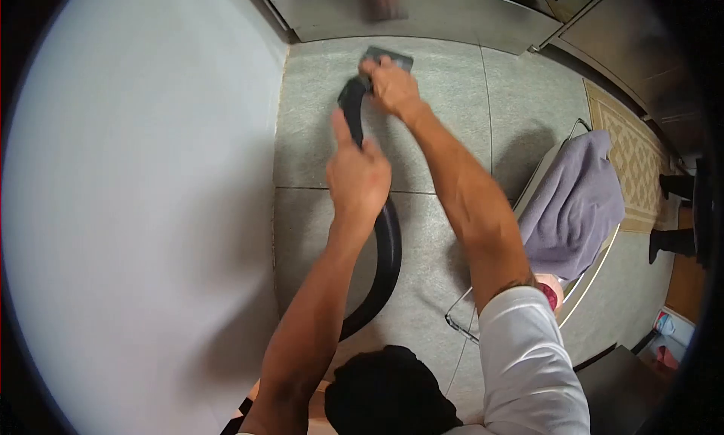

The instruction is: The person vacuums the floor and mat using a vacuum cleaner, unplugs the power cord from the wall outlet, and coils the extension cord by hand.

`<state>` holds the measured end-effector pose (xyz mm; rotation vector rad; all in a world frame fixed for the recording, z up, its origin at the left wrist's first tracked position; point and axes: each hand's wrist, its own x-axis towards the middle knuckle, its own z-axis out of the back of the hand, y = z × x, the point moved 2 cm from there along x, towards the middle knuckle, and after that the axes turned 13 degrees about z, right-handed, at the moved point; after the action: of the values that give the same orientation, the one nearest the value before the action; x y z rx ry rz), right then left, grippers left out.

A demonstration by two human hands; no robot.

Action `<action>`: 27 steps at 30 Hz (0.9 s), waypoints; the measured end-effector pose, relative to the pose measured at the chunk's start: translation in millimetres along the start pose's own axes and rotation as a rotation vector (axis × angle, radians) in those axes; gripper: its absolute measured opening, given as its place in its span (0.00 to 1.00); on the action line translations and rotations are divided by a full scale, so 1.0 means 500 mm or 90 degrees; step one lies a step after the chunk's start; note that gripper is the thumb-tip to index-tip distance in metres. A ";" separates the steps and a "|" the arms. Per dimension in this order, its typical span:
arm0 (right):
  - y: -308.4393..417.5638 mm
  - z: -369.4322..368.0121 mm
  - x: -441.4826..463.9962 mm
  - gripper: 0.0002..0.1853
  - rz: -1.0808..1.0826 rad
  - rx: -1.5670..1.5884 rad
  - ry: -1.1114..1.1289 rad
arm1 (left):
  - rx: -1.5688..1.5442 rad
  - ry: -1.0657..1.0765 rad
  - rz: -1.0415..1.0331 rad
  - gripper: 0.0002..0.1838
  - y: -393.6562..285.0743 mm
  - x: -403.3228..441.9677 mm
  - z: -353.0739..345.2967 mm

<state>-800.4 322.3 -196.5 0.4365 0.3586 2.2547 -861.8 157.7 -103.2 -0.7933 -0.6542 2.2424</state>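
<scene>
A black vacuum hose (388,242) curves up from near my body to a dark, flat floor nozzle (392,56) on the grey tiled floor (437,156), close to the metallic cabinet base. My left hand (358,171) is wrapped round the upper part of the hose, with its index finger lying along it. Farther forward, my right hand (392,86) grips the nozzle from its right side, its fingers blurred over the top. The nozzle's near end is partly hidden by my right hand.
A white wall (166,171) rises on the left, and a metallic cabinet front (317,16) runs across the top. At the right stand a metal-framed rack with a purple-grey cloth (577,201), a patterned mat (630,152) and dark furniture legs (675,242).
</scene>
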 end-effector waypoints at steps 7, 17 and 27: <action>0.417 -0.027 -0.353 0.19 0.061 0.032 0.235 | 0.042 0.125 0.140 0.34 0.355 -0.363 0.279; 0.177 0.510 -0.650 0.19 -0.477 -0.032 -0.398 | 0.059 0.186 -0.097 0.33 0.147 -0.239 0.123; -0.225 0.377 -1.194 0.34 -0.755 0.696 -0.391 | 0.068 0.081 -0.138 0.32 0.327 -0.329 0.228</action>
<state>-274.2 -34.8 -186.4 1.0561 1.1304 0.5769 -910.0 -94.0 -69.0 -0.7661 -0.5284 1.9966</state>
